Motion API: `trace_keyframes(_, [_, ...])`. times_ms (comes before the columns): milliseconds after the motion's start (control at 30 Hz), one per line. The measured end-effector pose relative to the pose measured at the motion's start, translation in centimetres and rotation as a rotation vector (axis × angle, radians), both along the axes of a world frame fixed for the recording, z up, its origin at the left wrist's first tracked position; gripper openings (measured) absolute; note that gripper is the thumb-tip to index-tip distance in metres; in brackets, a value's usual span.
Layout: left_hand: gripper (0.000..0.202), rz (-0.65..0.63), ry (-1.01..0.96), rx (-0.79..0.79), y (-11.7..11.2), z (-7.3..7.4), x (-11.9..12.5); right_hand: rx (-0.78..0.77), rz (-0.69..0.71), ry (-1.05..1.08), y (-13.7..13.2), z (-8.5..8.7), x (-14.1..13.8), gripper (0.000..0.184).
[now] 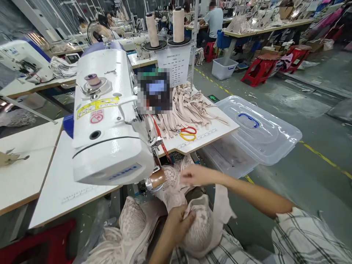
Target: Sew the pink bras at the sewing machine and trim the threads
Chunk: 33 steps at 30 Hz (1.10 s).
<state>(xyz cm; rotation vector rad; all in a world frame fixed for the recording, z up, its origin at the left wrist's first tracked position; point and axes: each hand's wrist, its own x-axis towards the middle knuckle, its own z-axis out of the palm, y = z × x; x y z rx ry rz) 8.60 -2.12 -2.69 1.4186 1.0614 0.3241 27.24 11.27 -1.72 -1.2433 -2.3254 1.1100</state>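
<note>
My left hand (178,222) is closed on a beige lace bra (198,222), its thumb pressed over the edge of a moulded cup. Over another lace cup, near the sewing machine's end, is my right hand (196,175); its curled fingers are blurred, so their grip is unclear. The white sewing machine (112,157) has a rounded metal arm (157,179) beside the lace fabric. A wide beige wing (222,207) hangs to the right of the held cup. More beige bras (133,220) are heaped at the lower left.
Red-and-yellow-handled scissors (187,134) and a pile of beige straps (187,108) lie on the white table (217,130). Two thread cones (178,25) stand behind the machine. A clear plastic bin lid (264,135) sits to the right. A red stool (41,245) is at lower left.
</note>
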Motion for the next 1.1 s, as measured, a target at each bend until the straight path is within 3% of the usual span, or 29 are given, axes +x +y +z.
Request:
trace_keyframes(133, [0.048, 0.024, -0.118, -0.098, 0.2, 0.5, -0.9, 0.180, -0.318, -0.158, 7.6, 2.1, -2.7, 0.031])
trace_keyframes(233, [0.055, 0.135, -0.070, -0.079, 0.3, 1.1, -1.9, 0.230, -0.366, -0.152, 12.3, 2.7, -3.8, 0.034])
trace_keyframes(333, [0.060, 0.247, -0.055, -0.041, 0.3, 1.7, -2.8, 0.251, -0.352, -0.118, 13.8, 3.0, -3.9, 0.023])
trace_keyframes(433, [0.060, 0.389, -0.060, 0.000, 0.5, 2.4, -3.6, 0.277, -0.375, -0.048, 12.4, 3.1, -3.1, 0.022])
trace_keyframes(567, [0.054, 0.496, -0.041, 0.061, 0.9, 3.3, -4.3, 0.306, -0.397, 0.235, 7.2, 3.2, -1.9, 0.022])
trace_keyframes(700, [0.045, 0.499, -0.007, 0.145, 1.0, 4.9, -4.7, 0.020, -0.222, 0.550, 0.8, 4.3, -1.5, 0.023])
trace_keyframes(800, [0.034, 0.491, 0.025, 0.234, 0.8, 6.4, -5.0, -0.170, 0.006, 0.447, -2.7, 5.7, -1.9, 0.017])
trace_keyframes(867, [0.027, 0.498, 0.064, 0.263, 0.9, 7.2, -5.2, -0.191, 0.205, 0.305, -3.9, 6.4, -2.2, 0.012])
trace_keyframes(933, [0.037, 0.455, 0.090, 0.206, 1.2, 7.6, -5.4, -0.159, 0.336, 0.202, -4.3, 6.6, -2.7, 0.010])
trace_keyframes(1033, [0.038, 0.301, 0.003, 0.038, 1.8, 7.2, -5.8, -0.100, 0.371, 0.172, -4.2, 6.1, -3.4, 0.014])
trace_keyframes(1100, [0.045, 0.264, -0.114, -0.069, 2.0, 6.7, -6.1, -0.051, 0.383, 0.173, -4.1, 5.5, -3.8, 0.011])
